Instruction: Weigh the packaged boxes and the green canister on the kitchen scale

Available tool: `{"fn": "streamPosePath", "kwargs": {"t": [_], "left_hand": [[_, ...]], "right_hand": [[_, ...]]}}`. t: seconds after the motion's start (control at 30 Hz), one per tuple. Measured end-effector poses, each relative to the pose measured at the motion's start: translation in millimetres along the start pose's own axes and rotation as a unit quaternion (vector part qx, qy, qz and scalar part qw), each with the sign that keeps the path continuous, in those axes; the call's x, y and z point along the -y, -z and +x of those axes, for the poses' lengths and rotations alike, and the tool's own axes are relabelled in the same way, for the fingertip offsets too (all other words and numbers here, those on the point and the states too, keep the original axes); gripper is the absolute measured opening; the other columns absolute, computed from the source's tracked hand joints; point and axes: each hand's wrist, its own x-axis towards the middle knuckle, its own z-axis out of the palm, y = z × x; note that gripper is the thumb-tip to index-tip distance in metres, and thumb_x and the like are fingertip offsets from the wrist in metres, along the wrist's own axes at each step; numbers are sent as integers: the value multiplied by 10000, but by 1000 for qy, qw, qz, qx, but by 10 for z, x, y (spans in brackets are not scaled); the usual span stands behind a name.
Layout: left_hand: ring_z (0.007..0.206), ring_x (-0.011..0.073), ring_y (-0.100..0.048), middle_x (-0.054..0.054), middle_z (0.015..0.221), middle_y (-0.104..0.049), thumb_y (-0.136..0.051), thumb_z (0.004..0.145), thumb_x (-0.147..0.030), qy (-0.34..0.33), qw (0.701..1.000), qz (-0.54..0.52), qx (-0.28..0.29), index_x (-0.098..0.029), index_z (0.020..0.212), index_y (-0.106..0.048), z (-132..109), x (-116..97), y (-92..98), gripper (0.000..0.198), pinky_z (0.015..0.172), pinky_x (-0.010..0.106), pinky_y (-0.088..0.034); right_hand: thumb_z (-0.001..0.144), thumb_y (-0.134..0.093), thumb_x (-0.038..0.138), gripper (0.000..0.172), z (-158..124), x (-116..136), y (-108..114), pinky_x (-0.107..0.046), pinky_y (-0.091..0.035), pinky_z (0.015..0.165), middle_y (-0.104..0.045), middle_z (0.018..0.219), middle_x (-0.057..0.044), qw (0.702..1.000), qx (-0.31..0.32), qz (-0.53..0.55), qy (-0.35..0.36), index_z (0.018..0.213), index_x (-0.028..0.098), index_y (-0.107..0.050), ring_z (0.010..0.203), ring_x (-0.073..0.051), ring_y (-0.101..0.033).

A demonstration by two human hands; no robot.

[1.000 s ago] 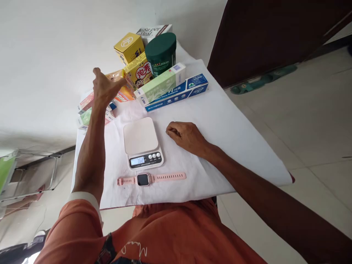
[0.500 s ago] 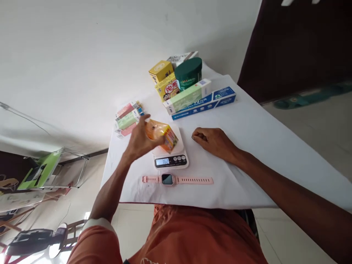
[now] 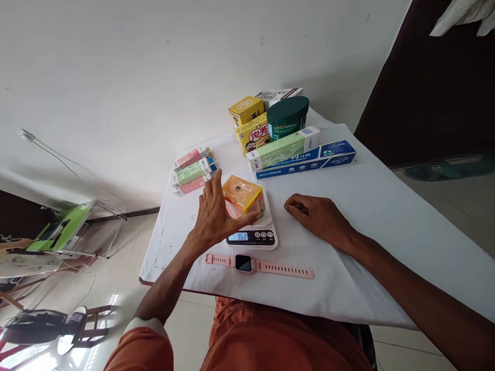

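My left hand (image 3: 216, 214) is spread beside an orange and yellow plastic-wrapped packet (image 3: 242, 193), thumb near its front edge and fingers apart on its left. The packet rests on a white digital kitchen scale (image 3: 270, 219), whose lit display reads 362. Whether the thumb still touches the packet is hard to tell. To the right of the scale, my right hand (image 3: 319, 214) lies on the white cloth with its fingers curled and nothing visible in them. A pink-strapped smartwatch (image 3: 243, 263) lies flat in front of the scale.
Behind the scale stand yellow boxes (image 3: 253, 135), a dark green lidded tub (image 3: 288, 116), a white box (image 3: 282, 94), and a light green carton (image 3: 284, 149) on a blue toothpaste box (image 3: 309, 167). Small pink and green cartons (image 3: 192, 171) lie at the left. The wall borders the table's back.
The orange packet, tilted in my left hand before, now sits level on the scale. My left fingers have spread away from it. My right hand stays resting on the table.
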Motion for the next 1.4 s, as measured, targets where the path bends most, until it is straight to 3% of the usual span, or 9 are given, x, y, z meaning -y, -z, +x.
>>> {"fn": "streamPosePath", "kwargs": {"t": [0.23,0.37,0.47,0.6,0.73,0.83,1.17,1.3,1.4], "left_hand": [[1299,346,-600,161,1430,-582,-860,679,-397,32,995,-73,-55,-269,1432,-383,-85,129,-280,900,992,519,-585],[1095,280,-690,111,1303,-665,-847,672,-398,85,986,-91,-113,-264,1322,-463,-91,268,-128,766,844,425,-629],[1034,253,-694,99,1275,-670,-818,714,-444,157,968,-57,-187,-266,1323,-463,-120,541,119,727,821,402,-619],[1150,277,-657,104,1283,-656,-825,708,-460,246,937,39,-243,-234,1308,-470,-88,1113,323,733,992,437,-545],[1239,308,-618,149,1337,-615,-829,717,-446,317,921,73,-217,-185,1305,-464,33,1613,281,739,1029,434,-501],[1284,321,-592,169,1378,-579,-824,731,-449,327,915,85,-221,-180,1324,-447,125,1791,209,753,1047,426,-482],[1363,346,-522,193,1449,-513,-835,744,-472,304,919,97,-231,-198,1422,-369,200,1906,111,867,1124,479,-449],[1435,448,-403,287,1547,-377,-842,701,-529,314,909,138,-235,-110,1531,-264,216,1681,123,1094,1141,606,-384],[1470,472,-321,291,1615,-275,-808,731,-557,222,914,192,-280,-111,1574,-214,350,1355,93,1123,1168,647,-304]], "right_hand": [[880,-534,346,176,-22,54,22,-317,-475,632,-725,713,-9,1000,2,-10,12,776,260,-646,654,-204,-680],[905,-519,383,207,-48,91,43,-320,-484,613,-723,706,-13,1000,6,-2,9,788,259,-636,647,-212,-688],[909,-515,394,215,-46,78,31,-324,-484,613,-727,718,-20,1000,11,-1,14,797,258,-638,655,-214,-689],[895,-503,406,222,-28,36,-9,-326,-475,623,-703,684,-12,1000,7,-8,18,792,255,-629,623,-203,-660],[889,-499,418,231,-34,36,-19,-322,-464,622,-687,668,-6,1000,3,-15,9,782,251,-619,616,-197,-646],[895,-497,419,237,-51,56,-11,-319,-464,630,-688,685,-9,1000,4,-17,6,781,249,-616,627,-196,-649],[895,-501,359,194,-38,13,-28,-305,-447,657,-717,740,-25,999,-4,-30,20,791,242,-616,674,-195,-661],[888,-501,317,184,-30,6,-31,-290,-424,653,-691,704,-18,999,-9,-26,22,763,232,-605,643,-174,-627],[877,-504,286,169,-19,6,-32,-284,-406,641,-670,688,-12,1000,-7,-23,15,749,225,-598,621,-163,-595]]}}
